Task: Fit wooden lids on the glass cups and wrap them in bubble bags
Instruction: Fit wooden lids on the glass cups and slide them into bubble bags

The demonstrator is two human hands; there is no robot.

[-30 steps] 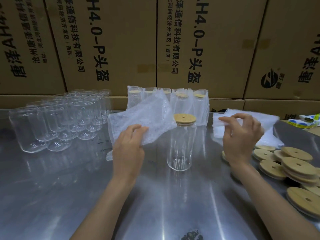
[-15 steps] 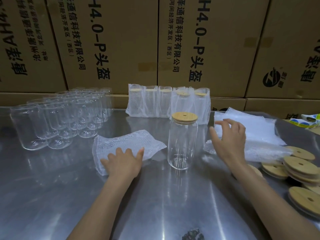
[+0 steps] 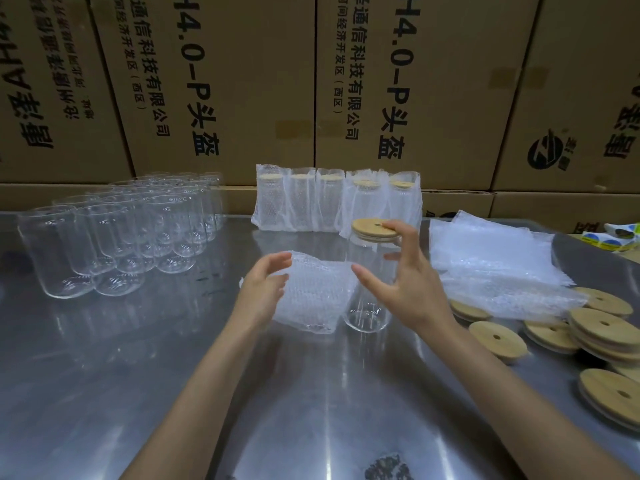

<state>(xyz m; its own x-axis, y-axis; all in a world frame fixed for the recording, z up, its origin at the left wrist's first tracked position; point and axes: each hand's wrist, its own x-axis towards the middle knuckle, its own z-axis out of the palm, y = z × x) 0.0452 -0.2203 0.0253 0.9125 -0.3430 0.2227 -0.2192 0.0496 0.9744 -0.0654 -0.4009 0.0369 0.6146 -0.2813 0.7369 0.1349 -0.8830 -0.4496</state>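
Steel table, head view. Lidded glass cup stands upright just right of centre, wooden lid seated on its mouth.

Right hand is at the cup: fingers spread wide and relaxed, upper fingertips touching the lid's edge on its 3 o'clock side, thumb pointing toward 9 o'clock across the glass. Can't tell whether the palm touches the cup wall. Not closed round anything.

Left hand holds a bubble bag by its 9 o'clock end, fingers loosely curled over the top edge, thumb below. Bag is lifted off the table, sagging; its 3 o'clock end sits just beside the cup, partly in front of it.

Rest:
- 10 o'clock: block of bare glass cups, upright, packed touching, no lids.
- 12 o'clock: row of five wrapped cups, each in a bubble bag, lids visible at the tops, standing against the cardboard boxes that wall off the back.
- 2–3 o'clock: stack of flat bubble bags, lying loose.
- 3–4 o'clock: spare wooden lids, some stacked, some single, each with a centre hole; bag stack overlaps the nearest few.
- Far 2 o'clock edge: a roll of blue-and-yellow stickers, partly cut off.
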